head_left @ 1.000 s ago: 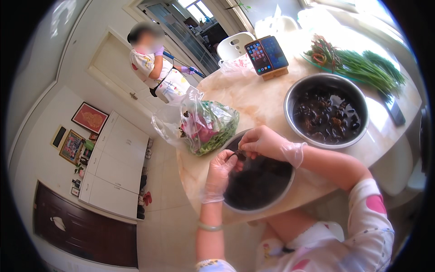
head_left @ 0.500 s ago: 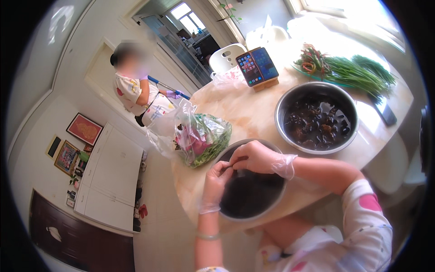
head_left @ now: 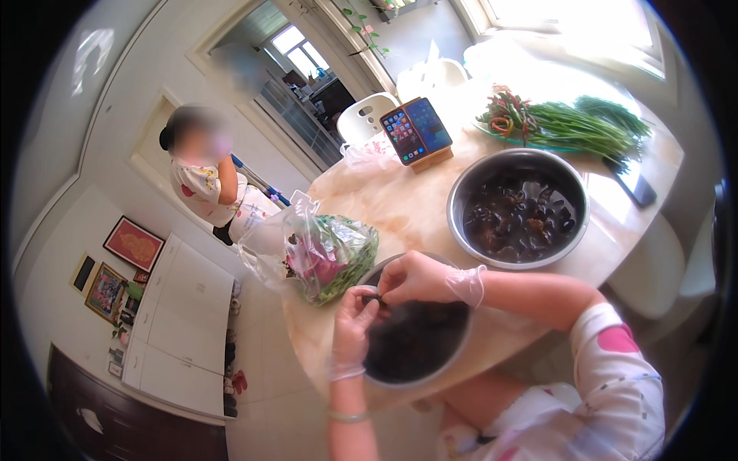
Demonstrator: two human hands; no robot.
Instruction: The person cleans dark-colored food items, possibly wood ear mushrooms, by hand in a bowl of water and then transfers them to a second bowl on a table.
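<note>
A small dark piece of wood ear mushroom [head_left: 374, 300] is pinched between my two hands above the near metal basin. My left hand [head_left: 352, 329], in a clear plastic glove, has thumb and fingers closed on it at the basin's left side. Also gloved, my right hand [head_left: 415, 278] comes over the basin from the right, its fingertips closed at the same piece. Dark contents fill the near basin [head_left: 466, 332], partly covered by my hands. Beyond and to the right, a larger metal basin [head_left: 519, 265] holds wood ear mushrooms [head_left: 530, 215] in dark water.
A clear bag of vegetables [head_left: 338, 265] lies left of the near basin. On the marble-patterned table [head_left: 415, 211] are a lit folding phone [head_left: 417, 132] on a stand, red peppers [head_left: 503, 115], long green stalks [head_left: 573, 129] and a knife [head_left: 639, 188]. Another person [head_left: 201, 184] stands at left holding a blue pole.
The view has swung slightly, moving the table's things left and down in the picture. Both hands stay together over the near basin, fingers working at the dark piece.
</note>
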